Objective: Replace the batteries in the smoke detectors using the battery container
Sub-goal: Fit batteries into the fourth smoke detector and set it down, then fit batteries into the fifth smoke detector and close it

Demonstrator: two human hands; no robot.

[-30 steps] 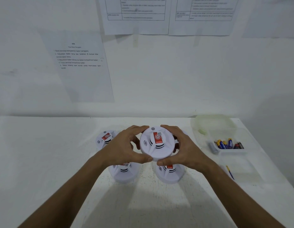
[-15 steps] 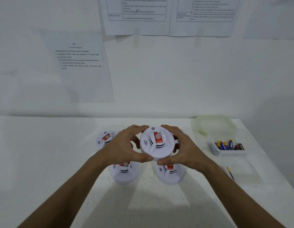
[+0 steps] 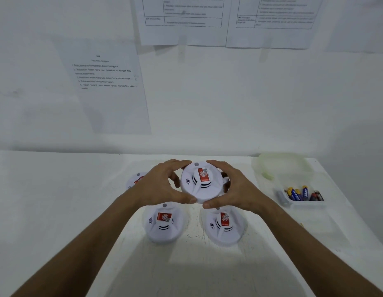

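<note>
Smoke detector [image 3: 202,182] gripped between left hand [image 3: 159,186] and right hand [image 3: 237,189]

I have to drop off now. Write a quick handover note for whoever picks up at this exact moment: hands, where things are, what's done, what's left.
Hands: left hand and right hand both grip the rim of one smoke detector, held face up above the table.
Things: two detectors lie nearer the person, one on the left and one on the right; another sits partly hidden behind the left hand. The battery container, open and holding batteries, is to the right, its lid behind it.
Done: no detector visibly opened; no battery out of the container.
Left: open the held detector, swap its batteries, close it, then probably the others.
</note>
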